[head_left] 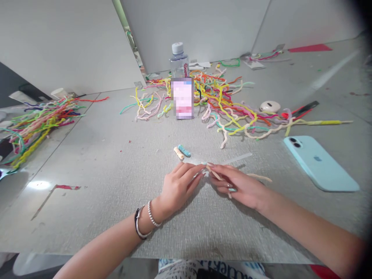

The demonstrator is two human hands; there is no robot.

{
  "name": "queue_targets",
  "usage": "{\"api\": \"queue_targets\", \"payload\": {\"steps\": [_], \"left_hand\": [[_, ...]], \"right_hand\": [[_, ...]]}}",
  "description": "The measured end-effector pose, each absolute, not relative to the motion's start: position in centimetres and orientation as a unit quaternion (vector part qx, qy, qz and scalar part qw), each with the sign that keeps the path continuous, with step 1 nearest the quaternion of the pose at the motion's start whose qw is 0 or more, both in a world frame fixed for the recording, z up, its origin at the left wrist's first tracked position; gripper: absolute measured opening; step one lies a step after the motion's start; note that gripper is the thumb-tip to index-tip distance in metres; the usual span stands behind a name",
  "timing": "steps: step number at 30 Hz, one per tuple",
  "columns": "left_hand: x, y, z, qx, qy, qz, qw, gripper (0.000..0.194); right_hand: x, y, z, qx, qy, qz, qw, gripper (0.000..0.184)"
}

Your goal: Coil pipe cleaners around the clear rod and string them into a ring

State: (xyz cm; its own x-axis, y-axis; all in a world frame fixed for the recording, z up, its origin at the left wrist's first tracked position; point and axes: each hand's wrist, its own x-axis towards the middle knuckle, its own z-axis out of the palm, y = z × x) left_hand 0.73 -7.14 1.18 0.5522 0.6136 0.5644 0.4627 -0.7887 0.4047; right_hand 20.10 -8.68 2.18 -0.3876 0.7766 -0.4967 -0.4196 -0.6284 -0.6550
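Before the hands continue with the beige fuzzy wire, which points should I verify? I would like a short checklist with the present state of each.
1. Beige fuzzy wire pinched by both the left hand and the right hand: ok.
2. Clear stick lies at the fingertips: ok.
3. Whether the wire is already wrapped around the stick: cannot tell.
4. Two finished coils lie apart from the hands: ok.
5. Blue phone lies close to the right forearm: not ok.
6. Spare wire pile stays on the table: ok.

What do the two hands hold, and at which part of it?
Both the left hand and right hand pinch a beige pipe cleaner at its near end, fingertips meeting there.
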Motion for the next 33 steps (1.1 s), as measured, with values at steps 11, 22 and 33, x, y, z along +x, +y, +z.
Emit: {"api": "queue_targets", "payload": {"steps": [11, 22, 33], "left_hand": [[0.7, -7.0, 1.2, 0.857, 0.379, 0.321, 0.140, 0.026], [0.8, -7.1, 0.8, 0.840, 0.379, 0.292, 0.254, 0.026], [1.2, -7.0, 0.9, 0.841, 0.384, 0.211, 0.316, 0.022]], "right_hand": [[20.1, -8.9, 2.5, -0.483, -0.384, 0.681, 0.395, 0.030], [20.7, -8.4, 1.6, -0.536, -0.565, 0.500, 0.378, 0.023], [20.6, -8.0, 1.6, -0.531, -0.575, 0.506, 0.363, 0.033]]}}
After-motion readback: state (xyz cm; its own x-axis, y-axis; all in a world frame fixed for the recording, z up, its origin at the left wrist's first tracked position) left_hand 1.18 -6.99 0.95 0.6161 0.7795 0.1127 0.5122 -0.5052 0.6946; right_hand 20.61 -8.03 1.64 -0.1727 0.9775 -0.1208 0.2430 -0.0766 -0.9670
